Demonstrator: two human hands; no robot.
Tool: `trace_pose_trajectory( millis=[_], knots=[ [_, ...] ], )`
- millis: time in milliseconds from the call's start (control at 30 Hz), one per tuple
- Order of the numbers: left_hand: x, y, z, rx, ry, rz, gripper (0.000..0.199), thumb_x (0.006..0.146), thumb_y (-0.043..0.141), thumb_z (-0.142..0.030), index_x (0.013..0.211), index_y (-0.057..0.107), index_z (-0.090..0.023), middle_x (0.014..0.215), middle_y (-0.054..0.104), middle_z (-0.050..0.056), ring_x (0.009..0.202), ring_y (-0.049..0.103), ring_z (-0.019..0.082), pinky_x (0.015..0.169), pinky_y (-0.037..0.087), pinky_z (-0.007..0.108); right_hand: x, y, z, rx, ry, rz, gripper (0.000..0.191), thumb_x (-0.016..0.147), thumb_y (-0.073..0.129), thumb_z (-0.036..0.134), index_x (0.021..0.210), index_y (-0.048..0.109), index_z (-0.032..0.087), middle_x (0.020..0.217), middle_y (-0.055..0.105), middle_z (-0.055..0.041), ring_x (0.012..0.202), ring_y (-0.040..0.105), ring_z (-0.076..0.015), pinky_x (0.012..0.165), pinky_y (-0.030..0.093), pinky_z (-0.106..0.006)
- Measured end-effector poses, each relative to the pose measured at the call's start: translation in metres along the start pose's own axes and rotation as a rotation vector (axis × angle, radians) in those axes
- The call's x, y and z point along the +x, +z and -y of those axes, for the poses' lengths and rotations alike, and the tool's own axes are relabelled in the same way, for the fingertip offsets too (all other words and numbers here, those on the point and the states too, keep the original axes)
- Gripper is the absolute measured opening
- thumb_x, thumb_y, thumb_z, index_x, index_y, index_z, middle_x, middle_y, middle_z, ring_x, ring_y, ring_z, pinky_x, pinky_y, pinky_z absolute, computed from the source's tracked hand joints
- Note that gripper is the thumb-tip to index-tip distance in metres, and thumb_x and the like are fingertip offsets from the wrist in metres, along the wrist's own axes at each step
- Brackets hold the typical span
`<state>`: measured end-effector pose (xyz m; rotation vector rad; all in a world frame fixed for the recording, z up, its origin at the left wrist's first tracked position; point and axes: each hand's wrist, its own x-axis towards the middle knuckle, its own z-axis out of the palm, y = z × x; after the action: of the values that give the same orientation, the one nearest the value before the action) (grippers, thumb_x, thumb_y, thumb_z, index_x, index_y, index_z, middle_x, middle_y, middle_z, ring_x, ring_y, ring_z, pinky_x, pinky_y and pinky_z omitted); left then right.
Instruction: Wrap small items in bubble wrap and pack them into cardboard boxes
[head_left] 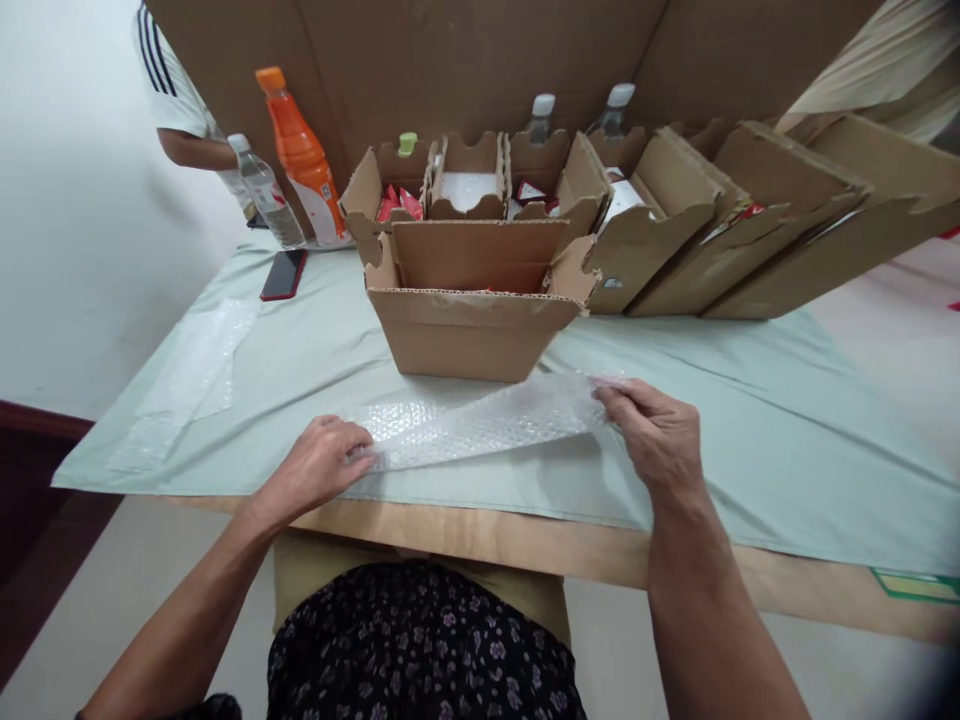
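Observation:
A long strip of clear bubble wrap point(487, 422) stretches between my hands, just above or on the pale green cloth near the table's front edge. My left hand point(330, 455) has its fingers closed on the strip's left end. The right end is pinched between thumb and fingers of my right hand point(651, 425), slightly farther from me. Directly behind the strip stands an open cardboard box point(465, 335); something orange-red inside it barely shows. More bubble wrap point(191, 370) lies flat on the cloth at the left.
Several cardboard bins point(660, 250) holding small packages stand in a row at the back. An orange bottle point(300, 150), a clear bottle point(268, 195) and a phone point(284, 275) are at the back left. Another person's arm point(196, 150) shows behind them.

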<state>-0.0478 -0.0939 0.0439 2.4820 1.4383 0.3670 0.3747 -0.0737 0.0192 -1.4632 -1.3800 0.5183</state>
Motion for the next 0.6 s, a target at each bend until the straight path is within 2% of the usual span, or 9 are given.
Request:
trace_pose_trajectory(
  millis=[33, 100, 233, 300, 367, 433, 533, 600],
  knots=[
    [-0.003, 0.002, 0.002, -0.002, -0.003, -0.021, 0.012, 0.089, 0.060, -0.026, 0.080, 0.067, -0.024, 0.072, 0.071, 0.000, 0.070, 0.067, 0.022, 0.077, 0.054, 0.038, 0.000, 0.000, 0.001, 0.014, 0.001, 0.005, 0.018, 0.089, 0.070, 0.041, 0.090, 0.081, 0.026, 0.084, 0.077, -0.0025, 0.073, 0.069, -0.0193, 0.071, 0.059, -0.035],
    [-0.005, 0.001, 0.001, -0.007, -0.021, -0.150, 0.012, 0.089, 0.056, -0.022, 0.083, 0.066, -0.024, 0.082, 0.074, 0.002, 0.078, 0.070, 0.023, 0.076, 0.055, 0.037, 0.000, 0.001, 0.003, 0.047, -0.007, 0.002, 0.018, 0.089, 0.071, 0.042, 0.090, 0.081, 0.027, 0.091, 0.079, -0.0032, 0.083, 0.072, -0.0219, 0.079, 0.061, -0.037],
    [-0.002, -0.017, -0.015, -0.019, -0.005, -0.529, 0.014, 0.088, 0.054, -0.010, 0.089, 0.061, -0.023, 0.103, 0.075, 0.006, 0.102, 0.072, 0.025, 0.093, 0.057, 0.042, -0.008, 0.000, 0.008, 0.170, -0.084, -0.046, 0.012, 0.090, 0.075, 0.038, 0.096, 0.082, 0.029, 0.105, 0.081, -0.0021, 0.105, 0.074, -0.0262, 0.100, 0.058, -0.046],
    [-0.005, -0.027, -0.022, -0.021, 0.089, -0.591, 0.018, 0.087, 0.056, -0.006, 0.087, 0.058, -0.023, 0.110, 0.075, 0.007, 0.116, 0.070, 0.027, 0.101, 0.055, 0.046, -0.015, -0.007, 0.007, 0.264, -0.158, -0.027, 0.010, 0.092, 0.075, 0.035, 0.097, 0.083, 0.031, 0.112, 0.081, -0.0012, 0.114, 0.073, -0.0273, 0.109, 0.054, -0.050],
    [-0.016, -0.030, -0.025, -0.037, 0.190, -0.496, 0.021, 0.085, 0.056, -0.003, 0.085, 0.058, -0.024, 0.111, 0.076, 0.006, 0.120, 0.069, 0.027, 0.105, 0.054, 0.048, -0.024, -0.017, 0.003, 0.284, -0.212, 0.065, 0.010, 0.093, 0.074, 0.034, 0.097, 0.083, 0.032, 0.114, 0.081, -0.0019, 0.122, 0.072, -0.0288, 0.114, 0.052, -0.054],
    [-0.032, -0.027, -0.024, -0.090, 0.230, -0.324, 0.024, 0.083, 0.054, -0.001, 0.085, 0.059, -0.024, 0.104, 0.077, 0.004, 0.113, 0.072, 0.024, 0.105, 0.055, 0.047, -0.035, -0.030, -0.006, 0.225, -0.238, 0.222, 0.014, 0.096, 0.071, 0.037, 0.099, 0.083, 0.033, 0.113, 0.081, -0.0035, 0.125, 0.070, -0.0302, 0.114, 0.052, -0.057],
    [-0.056, -0.017, -0.022, -0.199, 0.187, -0.073, 0.027, 0.079, 0.050, -0.002, 0.089, 0.059, -0.025, 0.098, 0.077, 0.002, 0.101, 0.073, 0.021, 0.106, 0.055, 0.046, -0.050, -0.047, -0.023, 0.073, -0.253, 0.462, 0.023, 0.100, 0.062, 0.041, 0.107, 0.083, 0.036, 0.116, 0.081, -0.0039, 0.129, 0.069, -0.0301, 0.111, 0.055, -0.058],
    [-0.066, -0.011, -0.022, -0.248, 0.154, 0.061, 0.029, 0.076, 0.051, -0.005, 0.094, 0.061, -0.025, 0.103, 0.077, 0.003, 0.104, 0.072, 0.022, 0.108, 0.054, 0.048, -0.059, -0.054, -0.032, -0.026, -0.243, 0.536, 0.026, 0.102, 0.058, 0.041, 0.111, 0.082, 0.037, 0.118, 0.081, -0.0029, 0.130, 0.068, -0.0292, 0.111, 0.055, -0.058]
  ],
)
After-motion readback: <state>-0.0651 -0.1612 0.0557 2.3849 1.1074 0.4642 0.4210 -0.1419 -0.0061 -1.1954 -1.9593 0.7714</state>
